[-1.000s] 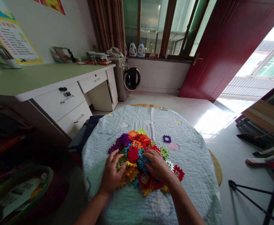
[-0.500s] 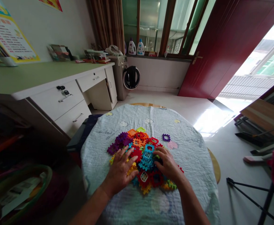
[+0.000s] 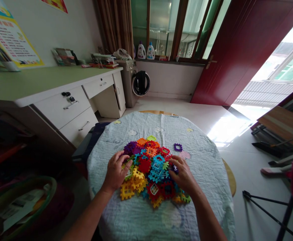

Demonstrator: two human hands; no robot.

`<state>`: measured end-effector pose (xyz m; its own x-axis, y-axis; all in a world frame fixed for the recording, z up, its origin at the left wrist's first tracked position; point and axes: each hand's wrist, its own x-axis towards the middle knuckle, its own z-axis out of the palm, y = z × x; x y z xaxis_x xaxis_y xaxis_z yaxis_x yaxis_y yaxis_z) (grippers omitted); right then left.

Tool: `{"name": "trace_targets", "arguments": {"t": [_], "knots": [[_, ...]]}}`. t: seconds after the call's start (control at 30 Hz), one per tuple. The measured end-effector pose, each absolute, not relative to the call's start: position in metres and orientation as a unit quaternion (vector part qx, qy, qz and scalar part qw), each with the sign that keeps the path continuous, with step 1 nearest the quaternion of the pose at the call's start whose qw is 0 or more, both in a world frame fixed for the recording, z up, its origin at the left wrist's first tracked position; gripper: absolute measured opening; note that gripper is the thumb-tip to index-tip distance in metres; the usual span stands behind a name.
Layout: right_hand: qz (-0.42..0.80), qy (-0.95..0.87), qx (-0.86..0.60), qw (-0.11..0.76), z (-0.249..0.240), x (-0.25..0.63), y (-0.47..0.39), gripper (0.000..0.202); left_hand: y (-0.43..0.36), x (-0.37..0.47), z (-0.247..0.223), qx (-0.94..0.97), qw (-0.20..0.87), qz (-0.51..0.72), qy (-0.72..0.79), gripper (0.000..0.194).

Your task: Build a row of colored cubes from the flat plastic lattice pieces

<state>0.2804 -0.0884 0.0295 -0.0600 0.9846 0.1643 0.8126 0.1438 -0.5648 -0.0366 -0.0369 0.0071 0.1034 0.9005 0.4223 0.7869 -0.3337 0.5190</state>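
Note:
A heap of plastic interlocking building pieces (image 3: 144,165) in several colours lies on the cloth-covered table. My left hand (image 3: 115,171) is at the heap's left side, thumb and fingers apart, by yellow-green pieces and above a yellow window-shaped piece (image 3: 127,190). At the right side is my right hand (image 3: 184,174), with its fingers spread. Between its thumb and forefinger shows a dark purple piece (image 3: 175,169); no firm grip on it is visible. Light-blue pieces (image 3: 158,166) are stacked between the hands. A single purple square frame (image 3: 178,147) lies apart, beyond my right hand.
The round table has a pale blue cloth (image 3: 196,207) over it. To the left stand a desk (image 3: 48,80) with drawers and a basket (image 3: 53,187). A washing machine (image 3: 130,83) is behind, its door ajar. Black stand legs (image 3: 269,204) are on the floor at right.
My left hand has moved left from over the heap to its edge, uncovering yellow and green pieces. My right hand has shifted slightly right, and a dark purple piece shows beside its thumb.

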Motion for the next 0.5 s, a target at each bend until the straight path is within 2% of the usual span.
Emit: {"name": "trace_targets", "arguments": {"t": [0.07,0.2,0.27,0.33,0.5], "knots": [[0.17,-0.734,-0.613,0.238,0.034,0.264,-0.089,0.045,-0.023,-0.046,0.0,0.705,0.093,0.364,0.602,0.044],[0.174,-0.747,-0.611,0.196,0.035,0.235,-0.081,0.07,0.001,-0.053,-0.007,0.692,0.142,0.355,0.613,0.052],[0.169,-0.755,-0.602,0.196,0.034,0.228,-0.074,0.072,0.008,-0.049,-0.006,0.701,0.188,0.336,0.6,0.055],[0.159,-0.763,-0.589,0.212,0.032,0.223,-0.067,0.066,0.01,-0.043,-0.002,0.705,0.233,0.327,0.584,0.056],[0.151,-0.734,-0.602,0.275,0.031,0.22,-0.055,0.035,0.004,-0.03,0.007,0.7,0.301,0.355,0.542,0.051]]}}
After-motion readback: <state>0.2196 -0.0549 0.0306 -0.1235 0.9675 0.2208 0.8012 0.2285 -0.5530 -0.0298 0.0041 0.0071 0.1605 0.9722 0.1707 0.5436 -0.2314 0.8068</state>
